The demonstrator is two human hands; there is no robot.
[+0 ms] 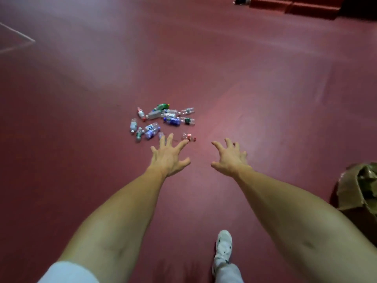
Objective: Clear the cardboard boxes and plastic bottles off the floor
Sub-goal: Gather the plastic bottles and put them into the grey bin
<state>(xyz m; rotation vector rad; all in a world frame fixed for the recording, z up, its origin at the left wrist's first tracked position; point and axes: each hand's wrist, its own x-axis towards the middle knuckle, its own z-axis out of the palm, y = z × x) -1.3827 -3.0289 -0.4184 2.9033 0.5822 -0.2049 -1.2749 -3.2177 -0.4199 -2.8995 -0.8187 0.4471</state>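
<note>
While stretched toward the plastic bottles (pixel 162 121), left hand (pixel 168 158): fingers spread, grasping nothing, tips overlapping the cluster's near edge. Also empty, right hand (pixel 229 158): fingers splayed, slightly hooked, right of the bottles. Bottles lying scattered on red floor (pixel 244 88). Far right of the bottles, nearer the person: cardboard box (pixel 350 193).

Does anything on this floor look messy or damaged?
Yes: plastic bottles lie scattered on their sides in a loose cluster on the red floor, and the cardboard box at the right edge looks torn and crumpled.
</note>
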